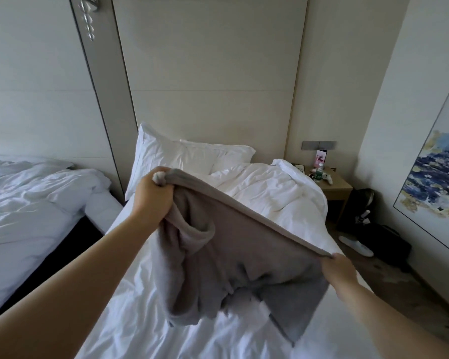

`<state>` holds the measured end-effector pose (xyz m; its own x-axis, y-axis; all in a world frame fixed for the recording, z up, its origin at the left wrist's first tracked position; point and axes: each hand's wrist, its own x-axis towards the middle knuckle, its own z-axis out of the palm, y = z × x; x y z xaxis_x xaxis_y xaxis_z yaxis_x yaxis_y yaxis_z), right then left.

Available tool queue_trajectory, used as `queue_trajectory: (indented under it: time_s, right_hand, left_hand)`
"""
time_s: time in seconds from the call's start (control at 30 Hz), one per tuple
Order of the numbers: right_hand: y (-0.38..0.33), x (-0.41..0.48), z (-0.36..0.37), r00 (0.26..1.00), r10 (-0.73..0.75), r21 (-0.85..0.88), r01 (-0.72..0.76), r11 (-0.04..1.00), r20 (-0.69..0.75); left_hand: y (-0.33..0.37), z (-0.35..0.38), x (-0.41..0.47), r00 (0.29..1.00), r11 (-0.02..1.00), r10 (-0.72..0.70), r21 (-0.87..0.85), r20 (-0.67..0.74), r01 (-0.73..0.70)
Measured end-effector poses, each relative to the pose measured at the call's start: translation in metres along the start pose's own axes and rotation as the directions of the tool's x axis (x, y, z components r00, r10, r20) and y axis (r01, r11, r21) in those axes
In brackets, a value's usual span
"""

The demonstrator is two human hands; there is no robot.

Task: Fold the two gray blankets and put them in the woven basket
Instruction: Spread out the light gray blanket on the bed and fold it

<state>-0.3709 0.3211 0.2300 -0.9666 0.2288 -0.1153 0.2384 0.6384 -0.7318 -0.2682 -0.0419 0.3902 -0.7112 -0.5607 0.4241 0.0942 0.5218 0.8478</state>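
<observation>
The left grip (151, 195) is clamped on a bunched corner of a gray blanket (231, 255), raised over the bed (145, 320). The right grip (340, 270), lower and nearer, pinches the same top edge. Its fingers are mostly hidden, so how firm that hold is, I cannot tell. The blanket hangs stretched between them, its lower part crumpled and apparently brushing the bed. The twisted cloth under the left grip may carry a crooked crease into the fold. A light pinch on the right could also let the edge slip and drop.
</observation>
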Motion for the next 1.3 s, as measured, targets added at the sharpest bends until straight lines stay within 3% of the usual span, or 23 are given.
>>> queue_trajectory:
  time_s: [0.03, 0.07, 0.1, 0.13, 0.17, 0.2, 0.27, 0.3, 0.33, 0.37, 0.4, 0.43, 0.47, 0.5, 0.53, 0.57, 0.6, 0.67, 0.73, 0.8, 0.9, 1.13, 1.3]
  right_hand:
    - [0.007, 0.001, 0.003, 0.988, 0.146, 0.18, -0.154, 0.972, 0.057]
    - [0.01, 0.0, 0.004, 0.967, 0.222, 0.325, -0.252, 0.912, 0.125]
    - [0.012, 0.0, 0.006, 0.954, 0.239, 0.383, -0.292, 0.877, 0.18]
    - [0.013, -0.001, 0.008, 0.954, 0.209, 0.383, -0.28, 0.88, 0.216]
    - [0.011, -0.006, 0.009, 0.958, 0.148, 0.311, -0.223, 0.924, 0.247]
    - [0.009, -0.015, 0.011, 0.949, 0.091, 0.22, -0.162, 0.962, 0.301]
    - [0.017, -0.038, 0.019, 0.867, -0.011, -0.013, 0.02, 1.0, 0.498]
    - [0.029, -0.047, 0.024, 0.771, -0.001, -0.133, 0.111, 0.985, 0.637]
    - [0.046, -0.055, 0.03, 0.666, 0.079, -0.274, 0.194, 0.942, 0.742]
    - [0.061, -0.06, 0.035, 0.564, 0.214, -0.436, 0.292, 0.851, 0.797]
    - [0.077, -0.062, 0.04, 0.506, 0.351, -0.579, 0.412, 0.704, 0.788]
    - [0.088, -0.063, 0.046, 0.504, 0.45, -0.675, 0.518, 0.525, 0.737]
    - [0.097, -0.063, 0.051, 0.511, 0.503, -0.711, 0.583, 0.393, 0.697]
    - [0.104, -0.063, 0.056, 0.494, 0.549, -0.719, 0.608, 0.336, 0.674]
    - [0.11, -0.062, 0.063, 0.462, 0.589, -0.718, 0.615, 0.326, 0.663]
    - [0.113, -0.061, 0.069, 0.427, 0.63, -0.716, 0.625, 0.313, 0.648]
    - [0.117, -0.06, 0.076, 0.403, 0.664, -0.719, 0.626, 0.302, 0.63]
    - [0.118, -0.053, 0.092, 0.417, 0.645, -0.737, 0.571, 0.363, 0.641]
    - [0.114, -0.034, 0.115, 0.588, 0.397, -0.693, 0.448, 0.566, 0.705]
    - [0.105, -0.009, 0.146, 0.771, 0.143, -0.584, 0.333, 0.74, 0.621]
    - [0.102, 0.024, 0.208, 0.821, 0.038, -0.47, 0.287, 0.835, 0.57]
    - [0.152, 0.053, 0.344, 0.677, 0.228, -0.532, 0.282, 0.798, 0.7]
    - [0.17, 0.067, 0.389, 0.807, 0.004, -0.56, 0.406, 0.722, 0.59]
  left_hand:
    - [-0.01, -0.003, -0.002, 0.987, 0.99, -0.023, 0.14, 0.159, 0.001]
    - [-0.021, -0.006, -0.006, 0.912, 0.947, -0.145, 0.322, 0.383, 0.016]
    - [-0.03, -0.009, -0.012, 0.727, 0.847, -0.389, 0.53, 0.566, 0.041]
    - [-0.044, -0.01, -0.019, 0.474, 0.703, -0.612, 0.71, 0.633, -0.041]
    - [-0.058, -0.008, -0.028, 0.27, 0.606, -0.734, 0.781, 0.623, -0.152]
    - [-0.073, -0.003, -0.038, 0.239, 0.56, -0.761, 0.797, 0.603, -0.226]
    - [-0.1, 0.009, -0.059, 0.471, 0.631, -0.631, 0.761, 0.616, -0.15]
    - [-0.113, 0.015, -0.069, 0.622, 0.688, -0.553, 0.725, 0.554, -0.034]
    - [-0.129, 0.019, -0.081, 0.722, 0.72, -0.512, 0.69, 0.466, 0.065]
    - [-0.143, 0.023, -0.094, 0.745, 0.712, -0.515, 0.695, 0.423, 0.098]
    - [-0.159, 0.026, -0.107, 0.696, 0.694, -0.562, 0.713, 0.447, 0.102]
    - [-0.175, 0.027, -0.12, 0.579, 0.65, -0.635, 0.759, 0.511, 0.043]
    - [-0.19, 0.028, -0.133, 0.398, 0.591, -0.725, 0.804, 0.562, -0.058]
    - [-0.204, 0.03, -0.145, 0.206, 0.533, -0.81, 0.836, 0.549, -0.134]
    - [-0.217, 0.032, -0.155, 0.066, 0.475, -0.865, 0.855, 0.497, -0.209]
    - [-0.227, 0.034, -0.162, -0.001, 0.445, -0.89, 0.868, 0.456, -0.218]
    - [-0.235, 0.039, -0.165, 0.031, 0.447, -0.887, 0.874, 0.461, -0.191]
    - [-0.246, 0.053, -0.167, 0.259, 0.517, -0.814, 0.852, 0.52, -0.084]
    - [-0.259, 0.07, -0.163, 0.469, 0.589, -0.723, 0.808, 0.508, 0.033]
    - [-0.277, 0.095, -0.162, 0.564, 0.65, -0.656, 0.755, 0.501, 0.085]
    - [-0.312, 0.137, -0.165, 0.513, 0.655, -0.678, 0.749, 0.526, 0.097]
    - [-0.424, 0.207, -0.189, 0.361, 0.555, -0.771, 0.832, 0.525, -0.025]
    - [-0.463, 0.241, -0.199, 0.443, 0.519, -0.695, 0.822, 0.566, -0.235]
